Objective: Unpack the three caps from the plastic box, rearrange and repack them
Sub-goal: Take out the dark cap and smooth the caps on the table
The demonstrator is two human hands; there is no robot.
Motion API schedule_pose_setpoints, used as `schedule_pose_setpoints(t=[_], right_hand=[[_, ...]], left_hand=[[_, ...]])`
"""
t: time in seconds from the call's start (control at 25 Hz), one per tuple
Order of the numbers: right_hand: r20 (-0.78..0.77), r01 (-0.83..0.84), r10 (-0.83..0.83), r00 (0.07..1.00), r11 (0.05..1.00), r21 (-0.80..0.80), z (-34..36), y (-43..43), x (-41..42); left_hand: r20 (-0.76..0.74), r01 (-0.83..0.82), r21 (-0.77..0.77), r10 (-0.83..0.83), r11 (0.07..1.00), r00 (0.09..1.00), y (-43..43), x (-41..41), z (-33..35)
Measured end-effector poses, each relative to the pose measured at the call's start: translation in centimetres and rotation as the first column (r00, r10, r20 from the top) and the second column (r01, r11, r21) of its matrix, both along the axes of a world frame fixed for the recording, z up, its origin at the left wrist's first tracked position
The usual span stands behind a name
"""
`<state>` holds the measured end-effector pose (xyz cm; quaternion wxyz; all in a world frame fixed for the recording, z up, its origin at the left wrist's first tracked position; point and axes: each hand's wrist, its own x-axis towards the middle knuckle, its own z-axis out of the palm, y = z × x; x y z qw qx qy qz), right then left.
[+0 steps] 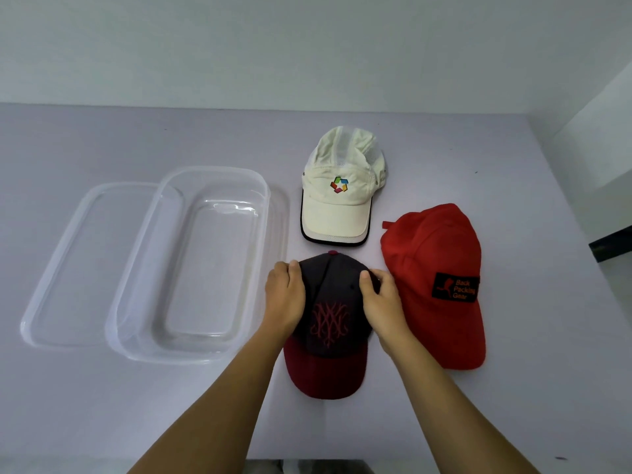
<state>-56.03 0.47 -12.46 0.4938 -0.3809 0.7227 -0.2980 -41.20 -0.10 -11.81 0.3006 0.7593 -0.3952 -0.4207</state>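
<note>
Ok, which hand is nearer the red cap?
Right. The right hand holds the dark cap, next to the red cap; the left hand holds its far side, nearer the box.

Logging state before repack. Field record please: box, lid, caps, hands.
box: clear plastic box, empty
lid: clear plastic lid, left of box
far: cream fabric cap with multicolour logo, on grey table
right: red fabric cap with black patch, on table
near: dark grey cap with maroon brim
hands: left hand and right hand grip dark cap's crown
</note>
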Motion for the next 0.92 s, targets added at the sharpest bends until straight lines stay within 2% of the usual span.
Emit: schedule_pose_setpoints(t=[0.08, 0.16, 0.28, 0.4, 0.52, 0.68, 0.8, 0.88, 0.92], right_hand=[[-0.033, -0.035, 0.034, 0.999, 0.999, -0.033, 0.4, -0.4, 0.2], [-0.077, -0.105, 0.102, 0.992, 0.994, -0.037, 0.7, -0.6, 0.2], [-0.077, -0.158, 0.154, 0.985, 0.987, -0.039, 0.5, 0.8, -0.2], [0.057, -0.118, 0.121, 0.991, 0.991, -0.056, -0.4, 3.7, -0.2], [0.181, -0.111, 0.117, 0.976, 0.993, -0.040, -1.1, 5.7, 0.4], [0.240, -0.127, 0.128, 0.962, 0.992, -0.021, -0.8, 6.7, 0.0], [0.090, -0.351, 0.349, 0.933, 0.936, 0.006, -0.3, 8.3, -0.6], [-0.092, -0.513, 0.512, 0.854, 0.858, 0.013, -0.8, 9.6, -0.5], [-0.186, -0.564, 0.555, 0.810, 0.826, 0.009, -1.2, 10.1, -0.5]], left_hand=[[0.020, -0.027, -0.023, 0.028, 0.999, 0.999, -0.1, 0.1, -0.1], [-0.020, -0.025, 0.007, 0.026, 1.000, 0.999, 0.0, 0.2, 0.2], [-0.068, 0.038, 0.003, -0.038, 0.999, 0.997, 1.5, 0.4, 0.6], [-0.083, 0.077, -0.015, -0.078, 0.997, 0.994, 4.2, -0.2, 0.3], [-0.239, 0.055, -0.004, -0.054, 0.999, 0.970, 5.4, -0.4, -0.3], [-0.294, 0.022, -0.028, -0.029, 0.999, 0.955, 5.7, 0.6, -0.3], [-0.331, 0.096, -0.040, -0.104, 0.995, 0.938, 8.1, 0.7, -0.3], [-0.321, 0.184, -0.040, -0.187, 0.982, 0.929, 10.4, 0.9, -0.8], [-0.270, 0.256, -0.052, -0.261, 0.965, 0.927, 11.4, 1.1, -1.2]])
